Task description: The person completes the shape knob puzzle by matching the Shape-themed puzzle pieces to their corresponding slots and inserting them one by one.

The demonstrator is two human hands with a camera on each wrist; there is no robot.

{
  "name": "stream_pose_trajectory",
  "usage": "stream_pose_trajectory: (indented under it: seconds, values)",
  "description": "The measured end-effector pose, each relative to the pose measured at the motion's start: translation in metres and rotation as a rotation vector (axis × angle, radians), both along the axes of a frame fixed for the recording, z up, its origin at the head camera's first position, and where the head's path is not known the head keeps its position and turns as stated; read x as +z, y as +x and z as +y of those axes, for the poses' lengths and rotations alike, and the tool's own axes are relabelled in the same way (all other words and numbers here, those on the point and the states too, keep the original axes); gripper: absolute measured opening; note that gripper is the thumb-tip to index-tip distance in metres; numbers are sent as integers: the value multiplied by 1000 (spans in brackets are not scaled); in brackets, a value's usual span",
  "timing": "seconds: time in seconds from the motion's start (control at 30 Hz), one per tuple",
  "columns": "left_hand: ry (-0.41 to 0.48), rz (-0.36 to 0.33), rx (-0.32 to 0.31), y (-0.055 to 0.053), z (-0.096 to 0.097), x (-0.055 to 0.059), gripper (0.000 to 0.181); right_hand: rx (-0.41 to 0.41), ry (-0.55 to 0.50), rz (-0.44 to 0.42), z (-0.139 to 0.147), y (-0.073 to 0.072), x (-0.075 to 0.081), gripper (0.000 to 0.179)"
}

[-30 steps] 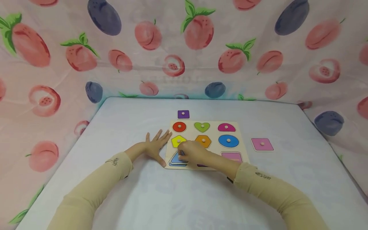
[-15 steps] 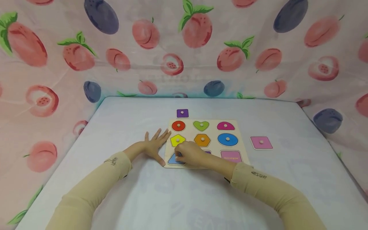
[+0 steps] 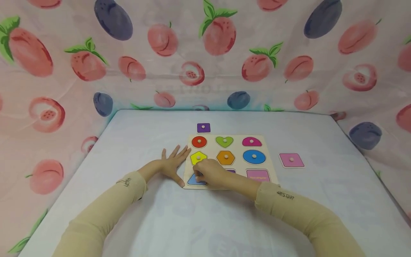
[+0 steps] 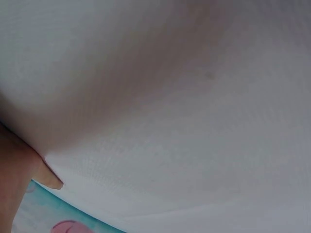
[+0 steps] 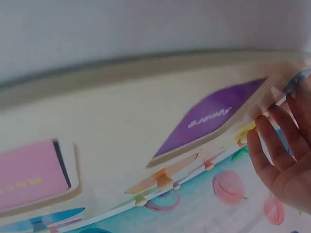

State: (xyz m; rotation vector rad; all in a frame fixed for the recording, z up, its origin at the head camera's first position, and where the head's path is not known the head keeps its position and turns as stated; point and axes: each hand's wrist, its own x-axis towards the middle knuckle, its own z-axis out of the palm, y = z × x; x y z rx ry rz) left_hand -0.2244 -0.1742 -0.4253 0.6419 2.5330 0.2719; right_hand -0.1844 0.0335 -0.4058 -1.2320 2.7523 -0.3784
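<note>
A wooden shape-puzzle board [image 3: 210,142] lies flat on the table. My left hand [image 3: 171,166] is spread with straight fingers at the board's left edge, thumb by the near corner; part of it shows in the left wrist view. My right hand [image 3: 212,174], fingers curled, holds the blue triangle piece [image 3: 192,179] at the board's near left corner; the fingers hide its knob. The triangle lies in line with its outline. Beside it, the purple recess marked Square [image 5: 214,111] holds no piece. The pink rectangle recess [image 3: 258,175] is also bare.
A purple square piece [image 3: 203,127] lies beyond the board, and a pink rectangle piece [image 3: 291,160] lies to its right. Other knobbed pieces, such as the yellow pentagon [image 3: 198,157] and orange hexagon [image 3: 226,157], sit in the board. A fruit-print cloth [image 3: 154,82] hangs behind.
The blue triangle piece, at first offset above its recess with blue showing beneath, has come down into line with it under my right hand. My left hand has stayed at the board's edge.
</note>
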Motion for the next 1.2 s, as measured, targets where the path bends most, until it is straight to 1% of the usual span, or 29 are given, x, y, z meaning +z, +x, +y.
stream_pose_trajectory:
  seconds: [0.2,0.3,0.4,0.47,0.53,0.63,0.73,0.87,1.0,1.2]
  values:
    - [-1,-2,-4,-1,-1,-1,134,55,108,-22,-4,-12,4,12]
    - [4,-10,1,-1,0,1,133,107,174,-6,-6,-17,7,13]
    - [-3,-14,0,-2,1,1,133,166,216,0,-7,-22,11,13]
    - [-9,-13,-4,-2,1,0,133,194,232,-24,-7,-26,13,13]
    - [-13,-14,-6,-2,1,0,132,207,237,-74,-6,-29,15,16]
    - [-23,-14,-2,-2,1,0,132,200,223,-171,-3,-35,17,22]
    - [-29,-14,7,-1,1,2,132,187,176,-276,1,-43,17,24]
    - [-28,-16,18,-2,1,2,131,178,112,-389,8,-54,15,25]
    - [-27,-21,20,-2,1,2,131,177,72,-455,12,-60,13,25]
    - [-25,-22,17,0,3,2,131,176,35,-528,16,-61,14,28]
